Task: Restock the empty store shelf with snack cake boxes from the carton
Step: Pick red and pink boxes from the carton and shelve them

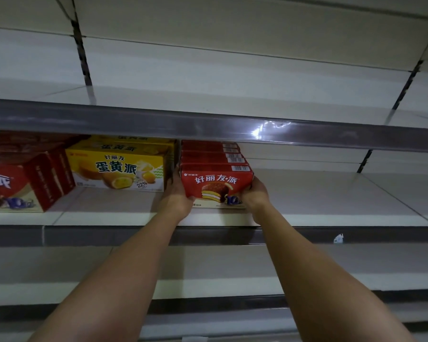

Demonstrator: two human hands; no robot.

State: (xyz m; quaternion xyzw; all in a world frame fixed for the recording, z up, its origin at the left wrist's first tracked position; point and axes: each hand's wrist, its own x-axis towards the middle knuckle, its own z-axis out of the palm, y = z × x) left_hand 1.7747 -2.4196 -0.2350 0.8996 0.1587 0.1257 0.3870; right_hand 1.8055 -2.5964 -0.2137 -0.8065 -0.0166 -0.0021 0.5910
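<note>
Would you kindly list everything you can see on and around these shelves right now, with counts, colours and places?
Front red snack cake box: one, red with a chocolate cake picture, middle shelf, held between both hands.
Red boxes behind it: a row of about four, red, barcodes on top, running toward the shelf's back.
Yellow boxes: at least two, stacked, yellow, left of the red row.
Large red boxes: at least two, red, far left, partly cut off.
Middle shelf: one, pale, bare to the right of the red row.
Upper shelf: one, pale, grey front rail.
Paper scrap: one, white, on the middle shelf's front rail.
Left hand: grips the front box's left side.
Right hand: grips its right side.
</note>
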